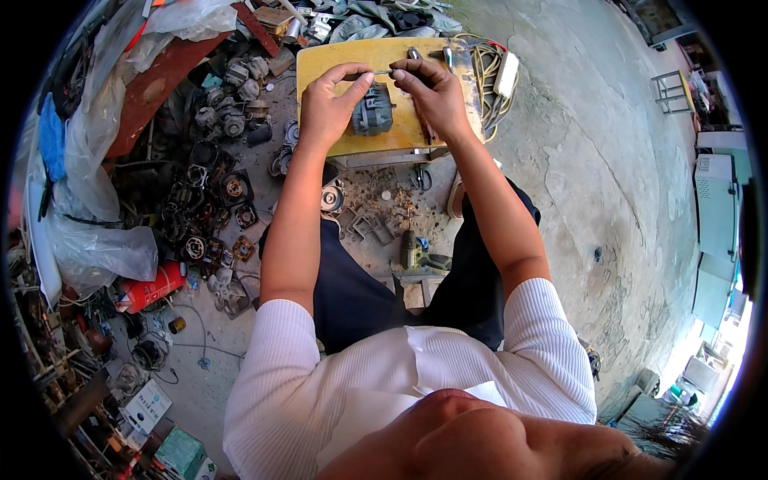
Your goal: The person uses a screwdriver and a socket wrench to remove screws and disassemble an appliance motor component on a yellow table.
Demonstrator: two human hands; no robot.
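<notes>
My left hand [328, 108] and my right hand [436, 100] are raised over a worn yellow work table [336, 54], pinching a thin metal rod [382, 72] between their fingertips. A dark grey motor-like metal part [372, 116] sits on the table just below the rod, partly behind my left hand. Tools with metal heads [446, 56] lie along the back right of the table, and red-handled tools [426, 130] are partly hidden under my right hand.
Piles of motor parts [200, 208], plastic sheeting and scrap crowd the floor at left. A coiled cable with a white power strip [506, 74] lies at the table's right. A drill [412, 252] stands between my legs. Pale cabinets [714, 204] line the right edge.
</notes>
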